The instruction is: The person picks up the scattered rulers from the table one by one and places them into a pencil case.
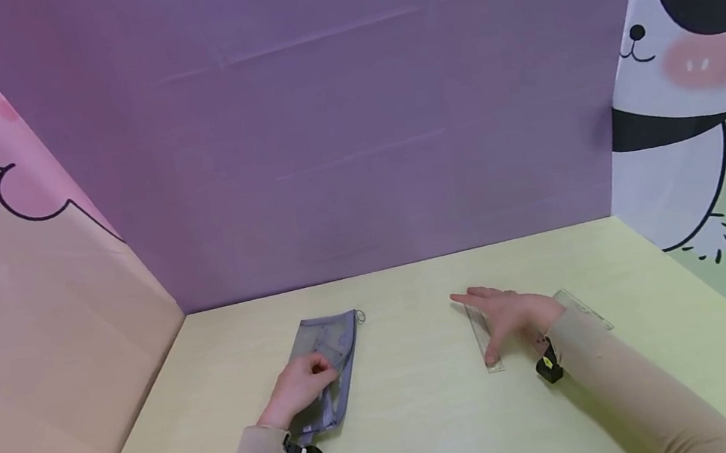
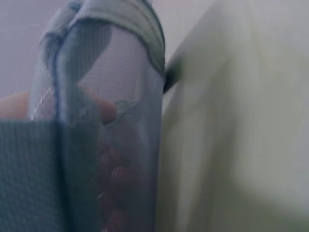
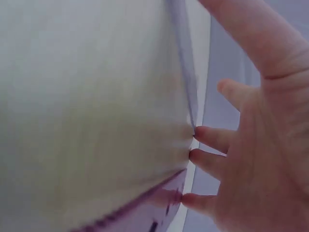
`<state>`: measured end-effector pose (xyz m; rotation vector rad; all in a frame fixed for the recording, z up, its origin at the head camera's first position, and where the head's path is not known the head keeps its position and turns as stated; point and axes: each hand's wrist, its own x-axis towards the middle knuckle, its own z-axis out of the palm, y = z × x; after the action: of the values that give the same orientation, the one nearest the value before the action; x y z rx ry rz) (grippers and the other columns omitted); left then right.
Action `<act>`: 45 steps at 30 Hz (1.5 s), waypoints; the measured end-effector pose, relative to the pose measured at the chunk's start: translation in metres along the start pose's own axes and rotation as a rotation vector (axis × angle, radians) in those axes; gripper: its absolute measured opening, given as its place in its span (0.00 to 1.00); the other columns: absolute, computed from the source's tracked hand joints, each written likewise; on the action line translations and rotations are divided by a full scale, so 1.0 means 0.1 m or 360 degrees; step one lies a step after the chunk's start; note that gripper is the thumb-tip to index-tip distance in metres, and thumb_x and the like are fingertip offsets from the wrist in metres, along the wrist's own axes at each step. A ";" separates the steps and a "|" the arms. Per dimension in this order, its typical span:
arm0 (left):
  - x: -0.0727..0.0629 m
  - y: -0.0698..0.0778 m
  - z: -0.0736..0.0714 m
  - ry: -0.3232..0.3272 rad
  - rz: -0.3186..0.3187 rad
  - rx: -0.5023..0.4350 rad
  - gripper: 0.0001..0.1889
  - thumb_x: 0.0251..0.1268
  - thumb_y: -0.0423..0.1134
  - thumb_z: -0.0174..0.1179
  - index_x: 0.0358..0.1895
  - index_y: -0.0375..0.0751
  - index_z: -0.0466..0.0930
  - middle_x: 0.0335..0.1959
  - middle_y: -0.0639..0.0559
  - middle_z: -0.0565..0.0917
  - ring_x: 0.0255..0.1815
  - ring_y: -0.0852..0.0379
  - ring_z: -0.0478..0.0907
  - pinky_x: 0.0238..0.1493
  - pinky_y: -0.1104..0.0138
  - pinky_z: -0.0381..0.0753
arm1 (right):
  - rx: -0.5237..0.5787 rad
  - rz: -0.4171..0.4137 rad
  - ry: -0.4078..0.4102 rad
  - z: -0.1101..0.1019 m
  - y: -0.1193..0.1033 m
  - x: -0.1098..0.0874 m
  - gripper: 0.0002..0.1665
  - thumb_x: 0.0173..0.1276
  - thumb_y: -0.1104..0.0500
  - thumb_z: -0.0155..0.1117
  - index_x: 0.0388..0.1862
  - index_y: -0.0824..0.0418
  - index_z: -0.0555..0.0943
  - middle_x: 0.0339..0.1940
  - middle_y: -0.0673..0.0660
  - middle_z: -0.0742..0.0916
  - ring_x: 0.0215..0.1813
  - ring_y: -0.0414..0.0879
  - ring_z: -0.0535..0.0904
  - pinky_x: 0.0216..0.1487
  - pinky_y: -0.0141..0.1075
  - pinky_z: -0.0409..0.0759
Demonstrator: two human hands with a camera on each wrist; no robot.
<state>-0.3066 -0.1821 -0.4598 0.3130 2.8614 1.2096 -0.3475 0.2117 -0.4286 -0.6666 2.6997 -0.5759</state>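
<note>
A mesh zip pouch (image 1: 329, 340) with grey-purple trim lies at the left of the table in the head view. My left hand (image 1: 297, 387) grips its near left part with curled fingers. In the left wrist view, fingertips show dimly through the mesh of the pouch (image 2: 130, 145). My right hand (image 1: 510, 314) is spread wide, thumb and fingertips low over a clear ruler (image 1: 480, 329). Beyond the right wrist lies a second clear plastic piece (image 1: 584, 307), partly hidden by the sleeve. In the right wrist view, fingertips reach the edges of clear plastic pieces.
The pale yellow table (image 1: 415, 431) meets a purple backdrop (image 1: 360, 144) at its far edge. Cartoon-printed panels stand on the left and right. A small metal ring (image 1: 360, 317) sits at the pouch's far right corner.
</note>
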 end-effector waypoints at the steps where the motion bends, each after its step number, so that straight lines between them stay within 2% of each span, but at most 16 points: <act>1: 0.00 0.00 0.00 0.0004 0.0002 0.0001 0.04 0.60 0.36 0.62 0.28 0.43 0.79 0.24 0.56 0.77 0.26 0.57 0.69 0.29 0.63 0.68 | -0.0010 -0.0006 0.0000 0.00 -0.01 -0.01 0.76 0.31 0.45 0.86 0.78 0.52 0.52 0.77 0.66 0.53 0.75 0.66 0.47 0.64 0.68 0.49; 4: 0.01 0.00 -0.01 0.0011 0.0004 0.0005 0.04 0.60 0.36 0.62 0.28 0.43 0.79 0.24 0.56 0.76 0.26 0.57 0.69 0.29 0.63 0.68 | -0.0073 -0.0052 0.0019 0.00 -0.04 -0.01 0.76 0.30 0.42 0.86 0.78 0.53 0.54 0.75 0.67 0.57 0.73 0.68 0.52 0.64 0.67 0.51; 8: 0.01 0.00 -0.01 0.0007 0.0000 -0.0003 0.04 0.60 0.35 0.62 0.28 0.43 0.79 0.24 0.56 0.76 0.25 0.57 0.69 0.29 0.63 0.67 | -0.0212 -0.0123 0.0046 0.01 -0.03 0.03 0.75 0.29 0.38 0.85 0.77 0.54 0.58 0.68 0.64 0.64 0.66 0.61 0.61 0.60 0.60 0.61; 11: 0.01 -0.01 0.00 0.0002 -0.0004 -0.0006 0.04 0.60 0.36 0.62 0.28 0.43 0.79 0.24 0.56 0.77 0.26 0.57 0.69 0.29 0.63 0.68 | -0.0270 -0.0121 0.0048 0.01 -0.03 0.08 0.74 0.27 0.37 0.85 0.76 0.53 0.60 0.62 0.61 0.66 0.61 0.56 0.62 0.56 0.55 0.65; 24: 0.04 -0.03 0.02 0.0023 0.0010 0.0007 0.04 0.59 0.35 0.62 0.28 0.44 0.80 0.25 0.56 0.77 0.26 0.57 0.69 0.29 0.63 0.68 | -0.0338 -0.0044 0.0016 -0.02 -0.05 0.26 0.70 0.25 0.36 0.85 0.72 0.48 0.65 0.46 0.54 0.67 0.48 0.49 0.60 0.47 0.45 0.63; 30: 0.03 -0.02 0.02 0.0021 0.0001 0.0008 0.04 0.59 0.35 0.62 0.28 0.43 0.80 0.25 0.56 0.77 0.26 0.57 0.69 0.29 0.63 0.68 | -0.0288 -0.0030 0.0020 -0.01 -0.02 0.32 0.68 0.26 0.37 0.85 0.71 0.47 0.65 0.40 0.53 0.68 0.43 0.48 0.61 0.44 0.43 0.61; 35: 0.01 0.00 0.02 0.0017 -0.0013 0.0010 0.04 0.59 0.35 0.62 0.28 0.43 0.80 0.25 0.56 0.77 0.26 0.57 0.70 0.29 0.63 0.69 | -0.0220 -0.0013 0.0024 -0.01 0.00 0.32 0.67 0.26 0.40 0.86 0.71 0.46 0.66 0.40 0.54 0.69 0.43 0.49 0.62 0.45 0.45 0.62; 42: 0.01 -0.01 0.01 0.0012 -0.0012 0.0009 0.04 0.60 0.35 0.62 0.28 0.43 0.80 0.25 0.56 0.78 0.26 0.57 0.70 0.29 0.63 0.69 | -0.0147 -0.0007 0.0043 0.02 0.02 0.30 0.61 0.31 0.43 0.85 0.68 0.46 0.67 0.49 0.57 0.71 0.51 0.54 0.67 0.53 0.57 0.64; 45: 0.01 -0.01 0.01 0.0011 -0.0013 0.0002 0.03 0.59 0.35 0.62 0.28 0.43 0.80 0.25 0.56 0.77 0.26 0.57 0.70 0.29 0.63 0.69 | -0.0044 0.0007 0.0071 0.01 0.02 0.25 0.60 0.32 0.44 0.85 0.68 0.45 0.67 0.51 0.56 0.71 0.54 0.54 0.67 0.55 0.58 0.64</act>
<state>-0.3074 -0.1822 -0.4608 0.2976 2.8665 1.2096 -0.3695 0.2005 -0.4353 -0.6625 2.7545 -0.5599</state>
